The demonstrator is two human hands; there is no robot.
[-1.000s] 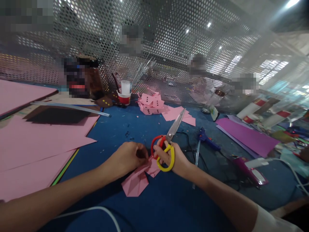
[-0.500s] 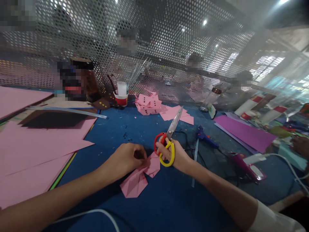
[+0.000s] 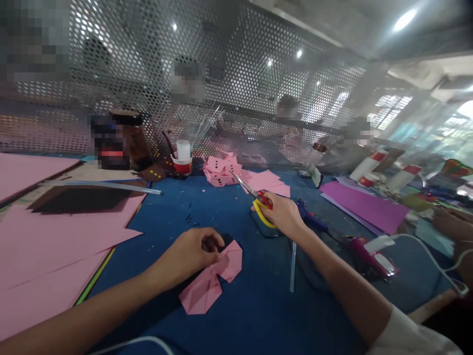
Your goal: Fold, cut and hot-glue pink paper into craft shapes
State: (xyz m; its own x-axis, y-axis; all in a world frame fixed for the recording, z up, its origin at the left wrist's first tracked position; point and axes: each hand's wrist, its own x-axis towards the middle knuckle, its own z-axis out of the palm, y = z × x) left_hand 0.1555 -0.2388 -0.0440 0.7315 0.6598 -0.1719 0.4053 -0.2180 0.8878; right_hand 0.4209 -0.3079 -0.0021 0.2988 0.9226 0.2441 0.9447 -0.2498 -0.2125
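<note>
Left hand [image 3: 195, 251] pinching the folded pink paper [image 3: 201, 294], likely to steady it, while right hand [image 3: 287, 217] gripped scissors [image 3: 251, 190] clear.

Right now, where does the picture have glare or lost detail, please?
In the head view, the lamp glares at upper right; in the head view, the mesh turns hazy toward the right, and a pixel block hides the upper left corner; in the head view, the scissors and folded paper look fairly clear.
</note>
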